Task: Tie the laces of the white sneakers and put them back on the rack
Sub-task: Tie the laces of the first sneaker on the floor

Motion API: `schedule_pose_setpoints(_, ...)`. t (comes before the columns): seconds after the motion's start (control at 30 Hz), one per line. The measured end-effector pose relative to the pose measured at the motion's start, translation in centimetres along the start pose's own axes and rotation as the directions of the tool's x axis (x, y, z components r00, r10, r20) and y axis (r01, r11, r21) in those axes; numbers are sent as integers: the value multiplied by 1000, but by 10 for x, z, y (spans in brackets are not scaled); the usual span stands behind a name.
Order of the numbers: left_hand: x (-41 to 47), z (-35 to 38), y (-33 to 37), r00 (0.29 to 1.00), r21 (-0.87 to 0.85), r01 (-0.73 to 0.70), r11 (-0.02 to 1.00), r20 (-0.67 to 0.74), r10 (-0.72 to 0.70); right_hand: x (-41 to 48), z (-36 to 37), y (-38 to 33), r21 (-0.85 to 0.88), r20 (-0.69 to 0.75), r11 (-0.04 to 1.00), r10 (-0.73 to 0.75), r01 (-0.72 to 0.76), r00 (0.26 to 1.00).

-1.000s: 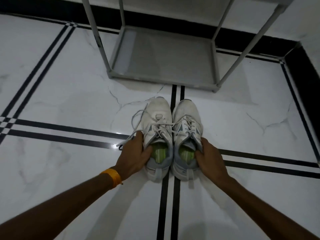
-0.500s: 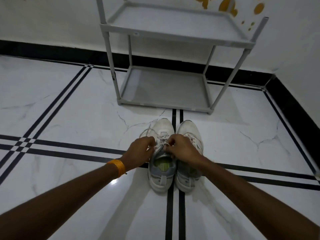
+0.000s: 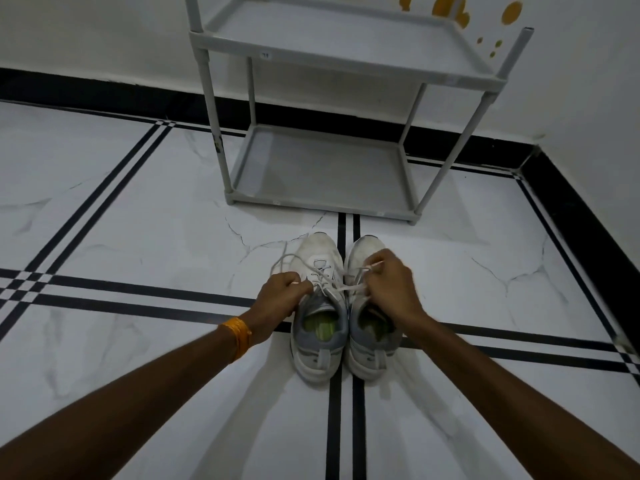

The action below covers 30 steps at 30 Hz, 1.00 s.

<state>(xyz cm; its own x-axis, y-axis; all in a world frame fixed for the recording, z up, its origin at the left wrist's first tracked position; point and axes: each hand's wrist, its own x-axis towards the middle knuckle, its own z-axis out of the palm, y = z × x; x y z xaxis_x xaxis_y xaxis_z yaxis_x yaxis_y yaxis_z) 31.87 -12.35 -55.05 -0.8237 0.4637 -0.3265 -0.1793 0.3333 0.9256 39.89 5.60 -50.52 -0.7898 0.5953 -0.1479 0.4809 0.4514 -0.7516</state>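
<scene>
Two white sneakers stand side by side on the floor, toes toward the rack: the left sneaker (image 3: pixel 320 337) and the right sneaker (image 3: pixel 370 344), both with green insoles. My left hand (image 3: pixel 282 304) grips one lace end at the left sneaker's left side. My right hand (image 3: pixel 393 289) grips the other lace end (image 3: pixel 349 288), pulled taut across to the right, over the right sneaker's tongue. A loose lace loop (image 3: pixel 287 258) lies left of the left toe. The grey rack (image 3: pixel 322 206) stands just beyond the toes.
The rack has two bare shelves, a lower one (image 3: pixel 322 168) near the floor and an upper one (image 3: pixel 346 32). It stands against a white wall with a black skirting (image 3: pixel 104 95). A second wall (image 3: pixel 588 220) closes the right side. White marble floor (image 3: pixel 138 237) spreads to the left.
My hands left the sneakers' heels, came together at the left sneaker's laces, then drew apart with a lace end each. The camera tilted up, showing the rack's upper shelf.
</scene>
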Motion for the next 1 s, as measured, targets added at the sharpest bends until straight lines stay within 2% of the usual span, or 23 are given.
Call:
schedule_pose_setpoints(0.07, 1, 0, -3, 1000, -1, -1, 1000, -5, 1, 0, -7, 4, -195, -125, 980, -61, 36, 990)
schedule_pose_setpoints(0.1, 1, 0, -3, 1000, -4, 0, 1000, -4, 0, -2, -7, 3, -324, -125, 940, -158, 110, 980)
schedule_pose_setpoints(0.17, 1, 0, -1, 1000, -1, -5, 1000, 0, 5, -10, 1, -5, -403, -13, 857, -357, 322, 934)
schedule_pose_setpoints(0.23, 1, 0, 0, 1000, 7, -16, 1000, 12, 16, -15, 13, -10, -328, 182, 848, -376, 417, 908)
schedule_pose_setpoints(0.3, 2, 0, -1, 1000, 17, -22, 1000, 15, 22, -14, 20, -10, -268, 282, 889, -295, 370, 913)
schedule_pose_setpoints(0.47, 3, 1, 1, 1000, -34, 7, 999, -3, -7, -6, 19, -9, -163, 293, 972, -115, 168, 949)
schedule_pose_setpoints(0.57, 4, 4, 0, 1000, -108, 26, 994, -4, -27, -5, 19, -8, -96, 257, 994, -32, 58, 966)
schedule_pose_setpoints(0.7, 1, 6, -4, 999, -99, 32, 995, -3, -32, -4, 18, -5, 5, 186, 998, 68, -70, 980)
schedule_pose_setpoints(1.0, 0, 9, -4, 995, 31, 33, 999, -98, -30, -11, 27, -4, -154, 77, 988, -17, 29, 997)
